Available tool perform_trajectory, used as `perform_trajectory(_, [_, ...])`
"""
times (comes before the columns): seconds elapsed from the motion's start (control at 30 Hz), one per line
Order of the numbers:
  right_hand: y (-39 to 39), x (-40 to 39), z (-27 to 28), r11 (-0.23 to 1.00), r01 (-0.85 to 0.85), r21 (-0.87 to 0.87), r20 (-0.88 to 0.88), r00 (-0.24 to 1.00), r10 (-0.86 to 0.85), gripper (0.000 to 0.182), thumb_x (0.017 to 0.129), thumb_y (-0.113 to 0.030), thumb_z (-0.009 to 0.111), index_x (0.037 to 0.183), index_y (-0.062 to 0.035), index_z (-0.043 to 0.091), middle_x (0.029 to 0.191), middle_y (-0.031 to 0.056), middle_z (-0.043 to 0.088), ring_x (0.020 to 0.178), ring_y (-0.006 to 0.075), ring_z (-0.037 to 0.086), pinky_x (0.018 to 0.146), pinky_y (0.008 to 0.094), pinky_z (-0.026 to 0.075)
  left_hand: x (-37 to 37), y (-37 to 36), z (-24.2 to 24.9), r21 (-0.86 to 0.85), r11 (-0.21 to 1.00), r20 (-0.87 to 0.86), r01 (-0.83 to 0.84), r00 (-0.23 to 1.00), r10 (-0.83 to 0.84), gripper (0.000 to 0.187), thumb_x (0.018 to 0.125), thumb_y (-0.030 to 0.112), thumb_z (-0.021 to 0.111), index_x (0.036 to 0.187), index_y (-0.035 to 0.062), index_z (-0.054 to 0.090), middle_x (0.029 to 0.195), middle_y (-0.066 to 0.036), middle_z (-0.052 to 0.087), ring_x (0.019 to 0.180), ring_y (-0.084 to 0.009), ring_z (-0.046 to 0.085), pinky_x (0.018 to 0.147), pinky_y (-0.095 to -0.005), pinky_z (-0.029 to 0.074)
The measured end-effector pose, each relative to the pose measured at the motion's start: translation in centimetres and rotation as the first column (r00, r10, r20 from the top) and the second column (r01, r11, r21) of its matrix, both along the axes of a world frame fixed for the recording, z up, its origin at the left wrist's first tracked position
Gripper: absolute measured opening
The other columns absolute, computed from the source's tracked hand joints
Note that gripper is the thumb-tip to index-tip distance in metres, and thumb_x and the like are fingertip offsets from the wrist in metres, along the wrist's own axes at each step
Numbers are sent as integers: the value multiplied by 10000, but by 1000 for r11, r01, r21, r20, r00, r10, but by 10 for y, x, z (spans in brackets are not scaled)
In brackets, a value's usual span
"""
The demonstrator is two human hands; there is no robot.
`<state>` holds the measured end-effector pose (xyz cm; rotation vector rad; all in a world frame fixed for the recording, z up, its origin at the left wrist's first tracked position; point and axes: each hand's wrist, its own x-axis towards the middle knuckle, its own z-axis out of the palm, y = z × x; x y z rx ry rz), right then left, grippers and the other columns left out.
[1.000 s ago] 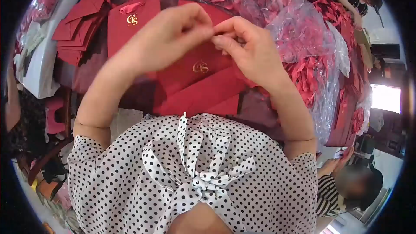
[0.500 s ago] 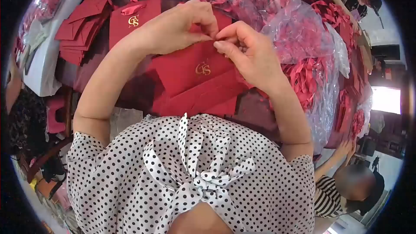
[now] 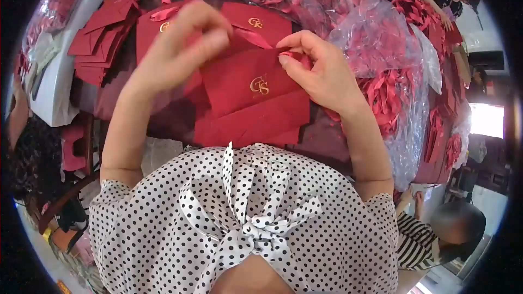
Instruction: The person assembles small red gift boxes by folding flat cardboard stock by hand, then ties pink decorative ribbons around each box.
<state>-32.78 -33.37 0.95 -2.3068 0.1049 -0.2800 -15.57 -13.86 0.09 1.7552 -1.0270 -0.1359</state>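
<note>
My right hand (image 3: 321, 73) pinches the top edge of a small dark-red paper bag (image 3: 231, 90) with a gold monogram. A bit of red ribbon shows between its thumb and fingers. Another stretch of red ribbon (image 3: 253, 38) runs up and left from the bag's top edge. To the left, my left hand (image 3: 177, 49) is raised and blurred, thumb and index finger apart, with nothing visible between them. Beneath the held bag lie more red paper pieces (image 3: 245, 133). Beyond it lies another monogrammed red bag (image 3: 267, 19); one more (image 3: 147, 38) is partly hidden by my left hand.
Stacked red bags (image 3: 103, 43) lie at the left, beside a white box-like object (image 3: 54, 87). Clear plastic (image 3: 362, 38) full of red ribbons covers the far right. A dark-red tabletop (image 3: 324, 139) shows near me. Two people sit or stand along the right; another is at the left edge.
My left hand has let go at the bag's top edge and moved left. The right hand keeps its pinch, shifted slightly right. More ribbon now shows above the bag.
</note>
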Motion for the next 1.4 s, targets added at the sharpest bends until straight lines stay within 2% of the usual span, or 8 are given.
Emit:
perform_trajectory(0.1, [-1, -1, -4, 999, 11, 37, 18, 1000, -11, 218, 801, -168, 641, 969, -33, 610, 782, 134, 655, 693, 241, 634, 641, 344, 491, -28, 13, 4, 162, 920, 146, 356, 914, -379, 182, 850, 164, 645, 911, 15, 559, 938, -49, 498, 967, -170, 462, 869, -285, 374])
perform_trajectory(0.27, [-20, -32, 8, 991, -45, 123, -16, 999, 47, 577, 761, -115, 722, 1267, -85, 447, 670, 8, 558, 604, 62, 479, 555, 239, 383, -42, 11, -23, 21, 953, -198, 303, 935, -294, 281, 752, 111, 715, 836, -22, 482, 929, -52, 439, 929, -171, 429, 851, -261, 338])
perform_trajectory(0.37, [-40, -76, 28, 966, 98, 240, -310, 951, -20, 652, 701, 1, 748, 1270, -86, 441, 654, -34, 509, 622, 46, 475, 596, 224, 388, -35, 16, -28, 64, 969, -182, 238, 958, -223, 268, 749, 81, 693, 820, -24, 457, 916, -46, 431, 898, -152, 419, 835, -250, 339])
perform_trajectory(0.43, [-50, -106, 26, 991, 37, 130, -194, 981, -11, 614, 683, 4, 761, 1219, -65, 470, 657, -31, 498, 655, 50, 484, 606, 233, 390, -34, 16, -29, 80, 970, -195, 230, 958, -211, 276, 747, 91, 700, 821, -26, 461, 911, -45, 435, 887, -147, 422, 828, -248, 344])
perform_trajectory(0.63, [-53, -156, 40, 828, -122, 547, 161, 986, 39, 192, 691, 19, 725, 818, 13, 581, 686, 86, 591, 630, 192, 563, 590, 280, 447, -37, 8, -30, 73, 977, -226, 199, 958, -178, 303, 747, 125, 721, 842, -38, 484, 901, -46, 451, 866, -141, 435, 815, -253, 365])
perform_trajectory(0.83, [-35, -108, 38, 966, 190, -172, 17, 982, -190, 155, 774, 25, 659, 924, -13, 657, 809, 84, 649, 730, 177, 624, 675, 280, 489, -41, 11, -24, 89, 977, -108, 192, 977, -182, 313, 758, 116, 717, 887, -38, 477, 907, -46, 455, 874, -155, 447, 828, -256, 371])
perform_trajectory(1.0, [-34, -92, -19, 943, -269, -198, -67, 963, 261, 199, 761, -77, 664, 951, -27, 634, 915, 91, 610, 896, 279, 581, 767, 348, 483, -39, 18, -18, 63, 981, -229, 184, 959, -165, 297, 736, 62, 713, 841, -14, 446, 918, -27, 441, 886, -113, 433, 837, -215, 341])
perform_trajectory(1.4, [-34, -95, -49, 881, -333, -336, -113, 943, 313, 109, 770, -55, 617, 846, -33, 543, 899, 122, 514, 877, 311, 533, 755, 377, 458, -39, 8, -26, 91, 972, -207, 216, 959, -194, 305, 745, 125, 739, 859, -27, 500, 870, -25, 452, 866, -112, 449, 804, -236, 368])
